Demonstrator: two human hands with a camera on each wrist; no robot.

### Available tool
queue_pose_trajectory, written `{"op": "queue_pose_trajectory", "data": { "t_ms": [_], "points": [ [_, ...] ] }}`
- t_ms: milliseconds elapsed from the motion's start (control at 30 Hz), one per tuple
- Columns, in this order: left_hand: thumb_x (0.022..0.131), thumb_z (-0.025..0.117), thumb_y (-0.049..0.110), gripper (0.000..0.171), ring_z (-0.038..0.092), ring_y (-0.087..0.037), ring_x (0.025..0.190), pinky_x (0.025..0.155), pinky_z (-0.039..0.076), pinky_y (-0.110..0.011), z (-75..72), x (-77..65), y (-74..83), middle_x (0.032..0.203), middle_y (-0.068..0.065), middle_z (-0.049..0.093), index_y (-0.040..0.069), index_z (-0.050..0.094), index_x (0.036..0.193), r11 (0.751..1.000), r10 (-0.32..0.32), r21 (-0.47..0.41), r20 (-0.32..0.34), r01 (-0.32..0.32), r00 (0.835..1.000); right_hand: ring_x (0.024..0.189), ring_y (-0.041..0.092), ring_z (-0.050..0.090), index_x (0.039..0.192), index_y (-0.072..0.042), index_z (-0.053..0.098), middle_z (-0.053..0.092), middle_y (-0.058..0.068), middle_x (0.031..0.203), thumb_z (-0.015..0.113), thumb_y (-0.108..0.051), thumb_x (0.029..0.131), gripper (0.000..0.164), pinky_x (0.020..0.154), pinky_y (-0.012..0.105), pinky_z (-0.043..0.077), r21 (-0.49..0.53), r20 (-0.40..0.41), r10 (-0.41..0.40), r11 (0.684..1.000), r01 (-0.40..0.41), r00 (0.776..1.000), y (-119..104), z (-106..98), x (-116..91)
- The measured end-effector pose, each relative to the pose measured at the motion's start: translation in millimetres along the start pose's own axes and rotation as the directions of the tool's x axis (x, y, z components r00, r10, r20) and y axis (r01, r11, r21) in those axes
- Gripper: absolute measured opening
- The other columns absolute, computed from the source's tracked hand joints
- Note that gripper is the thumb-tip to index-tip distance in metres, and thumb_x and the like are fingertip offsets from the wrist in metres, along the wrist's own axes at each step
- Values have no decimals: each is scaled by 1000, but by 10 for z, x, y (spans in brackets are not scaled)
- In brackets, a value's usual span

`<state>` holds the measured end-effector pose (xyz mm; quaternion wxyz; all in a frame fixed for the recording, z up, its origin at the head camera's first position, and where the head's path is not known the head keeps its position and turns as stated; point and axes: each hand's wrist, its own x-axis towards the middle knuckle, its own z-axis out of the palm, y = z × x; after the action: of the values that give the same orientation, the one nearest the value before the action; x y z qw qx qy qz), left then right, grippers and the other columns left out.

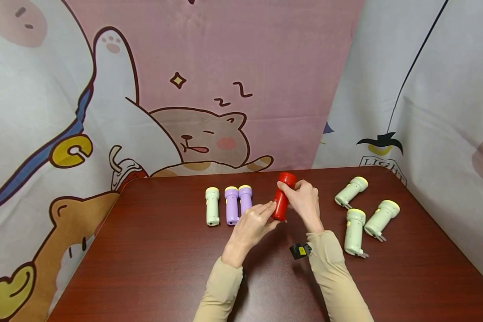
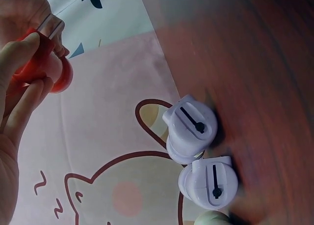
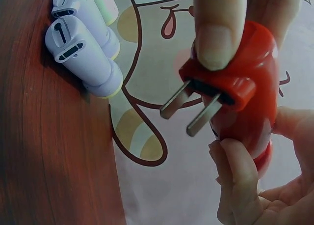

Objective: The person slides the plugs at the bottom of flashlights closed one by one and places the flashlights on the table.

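Both hands hold a red flashlight [image 1: 281, 202] over the far middle of the table. My left hand [image 1: 249, 228] grips its tail end, the thumb pressing beside the plug. Closer to the lamp head, my right hand [image 1: 306, 203] has thumb and fingers around the body. Two metal plug prongs [image 3: 189, 109] stick out from the tail, plain in the right wrist view. To the left of the hands stand two purple flashlights [image 1: 231, 205] side by side, one partly covered by the left hand in the head view. A pale green flashlight [image 1: 212, 206] is left of those.
Three pale green flashlights [image 1: 354, 232] lie on the right side of the brown table [image 1: 165, 268], with prongs folded out. A printed cartoon cloth [image 1: 290, 89] hangs behind the table's far edge. Small black wrist cameras [image 1: 299, 251] sit at the sleeves.
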<state>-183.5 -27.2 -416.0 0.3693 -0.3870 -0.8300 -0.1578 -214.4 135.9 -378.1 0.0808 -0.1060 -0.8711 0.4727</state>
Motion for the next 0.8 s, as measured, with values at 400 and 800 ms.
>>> {"op": "queue_pose_trajectory", "data": {
  "t_ms": [400, 800],
  "points": [
    [71, 83, 21, 42, 71, -15, 85, 81, 54, -22, -4, 4, 7, 102, -9, 74, 2, 71, 107, 1000, -1, -7, 0, 1, 1000, 54, 19, 69, 97, 4, 58, 68, 27, 93, 63, -49, 84, 55, 52, 28, 55, -6, 10, 3, 1000, -3, 1000, 19, 3, 10],
    [72, 83, 21, 42, 71, -16, 86, 82, 54, -23, -10, -1, -3, 103, -8, 74, 2, 70, 107, 1000, 7, -8, 17, -7, 1000, 55, 21, 70, 97, 4, 58, 68, 27, 94, 63, -48, 84, 54, 55, 30, 56, -5, 19, 8, 1000, -8, 1000, 21, 7, 13]
  ]
}}
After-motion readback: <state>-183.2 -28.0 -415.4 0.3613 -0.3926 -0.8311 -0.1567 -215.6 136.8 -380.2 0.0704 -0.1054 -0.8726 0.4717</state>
